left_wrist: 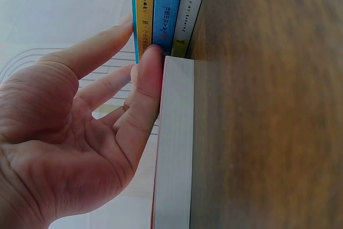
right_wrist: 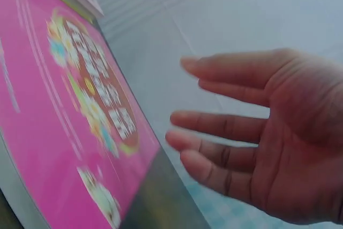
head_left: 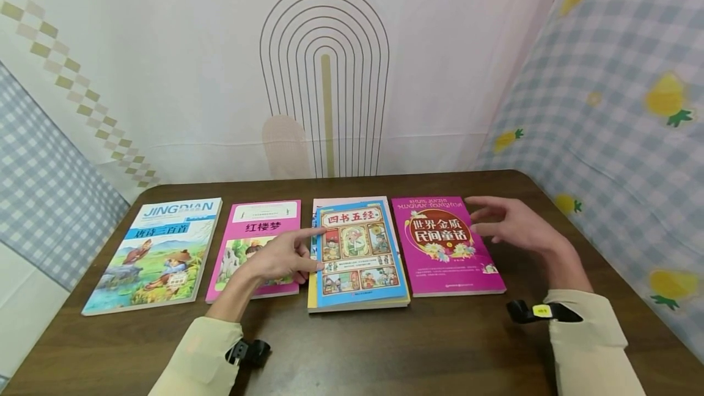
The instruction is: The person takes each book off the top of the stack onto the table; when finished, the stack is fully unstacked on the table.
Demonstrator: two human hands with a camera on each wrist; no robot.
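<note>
Blue covers the top book (head_left: 359, 243) of the stack in front of you, which lies on the desk (head_left: 357, 353) between a pink book (head_left: 247, 246) and a magenta book (head_left: 448, 255). Your left hand (head_left: 279, 256) reaches across the pink book, fingers extended, with fingertips at the stack's left edge, grasping nothing. Your right hand (head_left: 514, 225) is released too, its fingers loosely spread just beside the magenta book's right edge. Farther left, you have a landscape-covered book (head_left: 156, 255) lying face up.
</note>
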